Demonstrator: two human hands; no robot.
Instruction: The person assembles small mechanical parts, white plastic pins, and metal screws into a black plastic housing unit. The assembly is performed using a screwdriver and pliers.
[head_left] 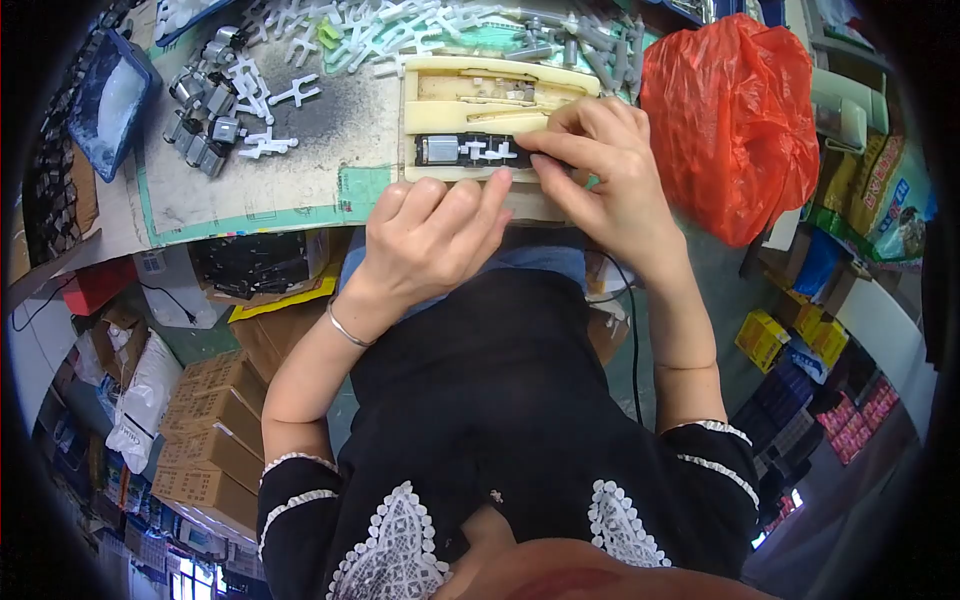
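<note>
— Your hands stand apart: the left hand (430, 235) has bent fingers at the near edge of the cream block (450, 117), and your right hand (615, 175) brings thumb and forefinger to the right end of the black casing (475, 163).

— Are you gripping that casing?

— Your right thumb and forefinger straddle its end, but whether they clamp anything between them, I cannot tell. Nor can I tell whether your left forefinger touches the casing or only the block.

— Which way does your casing point?

— It lies in the block's near recess, long axis running left to right, roughly along the bench edge. Its silver motor (438, 150) is at your left end, and the white lever pieces (490, 151) sit beside it, toward your right hand.

— And around you?

— Loose motors (205, 110) lie to your left on the bench (290, 180); a red plastic bag (728, 125) bulges at your right.
</note>
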